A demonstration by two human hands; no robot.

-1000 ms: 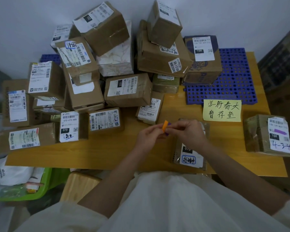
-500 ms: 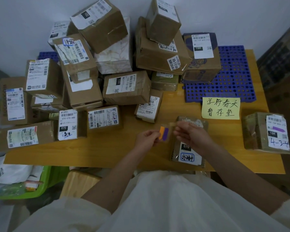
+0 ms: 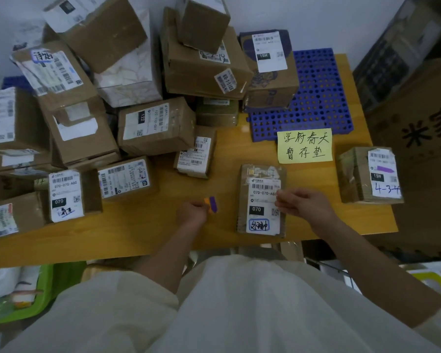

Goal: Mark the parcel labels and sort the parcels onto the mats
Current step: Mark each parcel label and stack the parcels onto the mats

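The flat parcel (image 3: 261,200) lies near-centre on the table (image 3: 150,233), its label reading "070-070-A80" and "070". The left hand (image 3: 192,212) pinches orange and purple sticker tabs (image 3: 210,203); the right hand (image 3: 303,205) pinches something small at the label's right edge. A yellow note (image 3: 304,146) lies before one blue mat (image 3: 316,98).

Flat parcel (image 3: 261,200): brown, lies flat on the tabletop, white label up, "070" printed, blue handwriting at its near end.
Sticky tabs (image 3: 210,203): orange and purple, raised left of it.
Blue mat (image 3: 321,98): perforated, far right, one box on it.

Dim, flat indoor light; wide-angle bowing at edges.
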